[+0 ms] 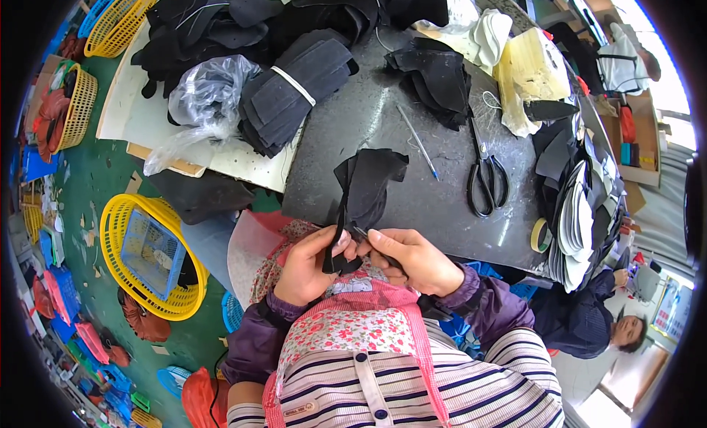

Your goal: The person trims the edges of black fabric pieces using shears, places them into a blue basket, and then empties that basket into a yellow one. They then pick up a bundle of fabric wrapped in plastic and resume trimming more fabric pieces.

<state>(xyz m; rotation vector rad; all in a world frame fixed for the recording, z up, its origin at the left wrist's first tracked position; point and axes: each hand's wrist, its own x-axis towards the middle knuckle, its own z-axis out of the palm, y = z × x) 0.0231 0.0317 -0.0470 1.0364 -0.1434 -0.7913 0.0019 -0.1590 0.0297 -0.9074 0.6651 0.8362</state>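
Close to my body, just off the table's near edge, both hands are closed around black fabric pieces (367,181). My left hand (303,272) pinches a narrow folded end of the fabric between thumb and fingers. My right hand (421,260) meets it from the other side, thumb pressed on its fingers. A small dark tool tip seems to show by my right thumb; its kind is too small to make out. Beyond the hands, a blue-tipped white pen (418,142) and black-handled scissors (486,184) lie on the dark tabletop (335,156).
A banded stack of black pieces (298,93) and a clear plastic bag (210,93) lie far left. Stacked white-and-black pieces (578,214) and a tape roll (540,235) line the right edge. A yellow basket (110,240) stands on the left floor. Another person (578,321) sits right.
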